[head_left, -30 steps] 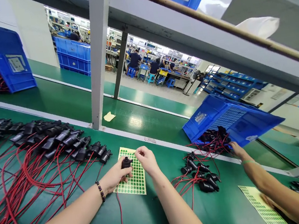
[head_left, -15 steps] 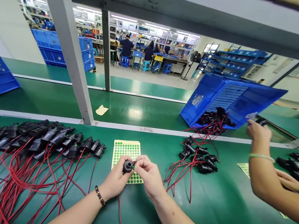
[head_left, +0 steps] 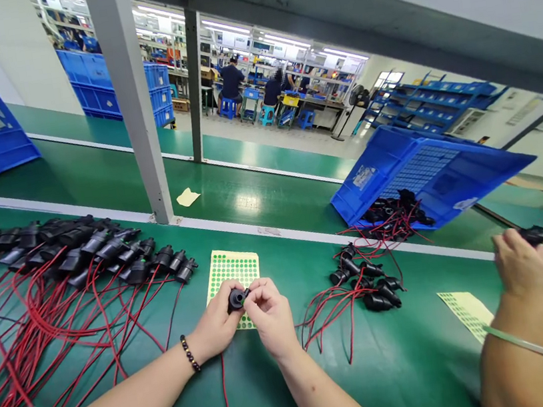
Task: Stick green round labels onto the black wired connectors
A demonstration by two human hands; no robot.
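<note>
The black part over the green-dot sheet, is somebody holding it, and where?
Yes: the left hand holds the black part around its rounded body. The right hand's fingertips are at its side.

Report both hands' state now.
Left hand: closed around a black part.
Right hand: fingers pinched at that part; whether gripping anything, unclear.

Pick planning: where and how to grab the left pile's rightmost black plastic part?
Grip the black plastic part by its rounded body, probably from above and the right: that side is open, while similar black parts crowd its left.
</note>
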